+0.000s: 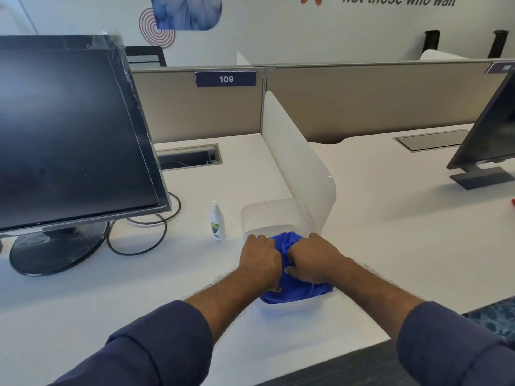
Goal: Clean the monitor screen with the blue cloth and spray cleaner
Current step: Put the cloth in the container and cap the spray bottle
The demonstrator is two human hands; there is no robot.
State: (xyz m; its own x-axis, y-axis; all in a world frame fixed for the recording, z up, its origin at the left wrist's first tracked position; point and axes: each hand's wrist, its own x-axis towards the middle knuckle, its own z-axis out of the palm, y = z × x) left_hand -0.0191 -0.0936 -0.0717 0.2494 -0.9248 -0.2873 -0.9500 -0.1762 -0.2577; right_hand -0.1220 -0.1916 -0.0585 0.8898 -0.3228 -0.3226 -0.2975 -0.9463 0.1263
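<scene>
The blue cloth (296, 292) lies bunched inside a clear plastic container (274, 215) on the white desk. My left hand (260, 259) and my right hand (313, 260) both press down into the container, fingers closed on the cloth. A small white spray bottle (217, 221) with a green label stands upright just left of the container. The black monitor (69, 135), screen dark and edges wrapped in plastic film, stands at the far left on a round base (58, 249).
Black cables (147, 235) loop on the desk (111, 296) between the monitor base and the bottle. A white divider panel (295, 157) rises right behind the container. A second monitor (490, 135) stands on the neighbouring desk at the right. A cable slot (189, 157) sits behind.
</scene>
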